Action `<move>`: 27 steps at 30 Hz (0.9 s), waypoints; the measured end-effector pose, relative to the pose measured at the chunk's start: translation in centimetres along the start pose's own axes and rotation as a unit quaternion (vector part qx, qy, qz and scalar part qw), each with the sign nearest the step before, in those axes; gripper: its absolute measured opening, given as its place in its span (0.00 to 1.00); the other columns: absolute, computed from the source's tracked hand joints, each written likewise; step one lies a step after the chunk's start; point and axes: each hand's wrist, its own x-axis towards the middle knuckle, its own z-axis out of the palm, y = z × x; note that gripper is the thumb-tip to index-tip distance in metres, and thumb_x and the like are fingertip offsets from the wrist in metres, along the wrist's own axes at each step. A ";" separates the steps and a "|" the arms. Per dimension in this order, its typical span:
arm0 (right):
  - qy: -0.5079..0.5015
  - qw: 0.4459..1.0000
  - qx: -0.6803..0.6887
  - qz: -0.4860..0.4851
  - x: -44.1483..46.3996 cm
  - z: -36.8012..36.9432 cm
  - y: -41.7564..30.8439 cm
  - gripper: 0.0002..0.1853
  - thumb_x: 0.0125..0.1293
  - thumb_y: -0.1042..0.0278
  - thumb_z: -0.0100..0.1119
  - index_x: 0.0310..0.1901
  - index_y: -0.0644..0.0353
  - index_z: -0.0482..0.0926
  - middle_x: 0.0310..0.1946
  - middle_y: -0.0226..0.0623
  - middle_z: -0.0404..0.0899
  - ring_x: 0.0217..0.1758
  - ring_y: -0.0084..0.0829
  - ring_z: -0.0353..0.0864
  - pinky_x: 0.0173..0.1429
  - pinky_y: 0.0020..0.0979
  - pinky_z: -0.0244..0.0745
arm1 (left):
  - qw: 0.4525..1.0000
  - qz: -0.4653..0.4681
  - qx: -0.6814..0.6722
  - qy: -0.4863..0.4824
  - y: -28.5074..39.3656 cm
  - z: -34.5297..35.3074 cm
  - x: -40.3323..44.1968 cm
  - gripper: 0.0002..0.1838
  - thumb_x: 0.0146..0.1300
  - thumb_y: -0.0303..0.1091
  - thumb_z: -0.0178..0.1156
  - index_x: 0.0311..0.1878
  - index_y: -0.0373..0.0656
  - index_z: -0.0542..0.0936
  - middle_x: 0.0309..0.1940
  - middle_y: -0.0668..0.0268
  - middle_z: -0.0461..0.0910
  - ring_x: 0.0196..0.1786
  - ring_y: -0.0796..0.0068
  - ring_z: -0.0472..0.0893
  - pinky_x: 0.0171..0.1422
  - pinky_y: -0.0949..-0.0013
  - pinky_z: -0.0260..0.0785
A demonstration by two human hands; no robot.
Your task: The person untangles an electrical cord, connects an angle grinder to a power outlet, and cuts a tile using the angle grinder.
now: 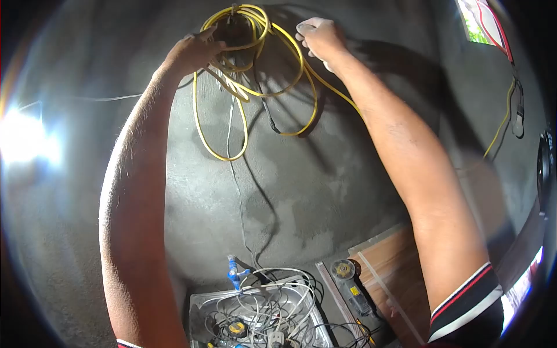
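Note:
A coil of yellow cable [246, 95] hangs high on the grey wall, its loops drooping to different lengths. My left hand [200, 49] is at the coil's left side, fingers closed around some of the yellow loops. Dark and white wire ends cluster at the coil's middle, partly hidden by that hand. To the right of the coil, my right hand [322, 40] is raised with its fingers curled together; whatever they hold, if anything, is hidden. One yellow strand runs from the coil behind my right forearm.
Below, a metal sink [316, 313] holds tangled wires and a yellow tape measure [237, 329]. A blue tap [235, 272] stands at its back edge. An angle grinder [352, 287] lies beside a wooden board [400, 278]. A bright lamp [23, 139] shines at left.

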 end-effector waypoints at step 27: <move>0.021 0.973 -0.228 -0.034 5.5 4.5 -6.1 0.20 0.79 0.62 0.44 0.52 0.69 0.83 0.54 0.65 0.83 0.60 0.60 0.83 0.60 0.53 0.78 | 0.996 0.012 0.038 0.082 0.3 1.3 -1.0 0.45 0.63 0.56 0.68 0.80 0.54 0.63 0.48 0.56 0.90 0.55 0.54 0.88 0.62 0.54 0.78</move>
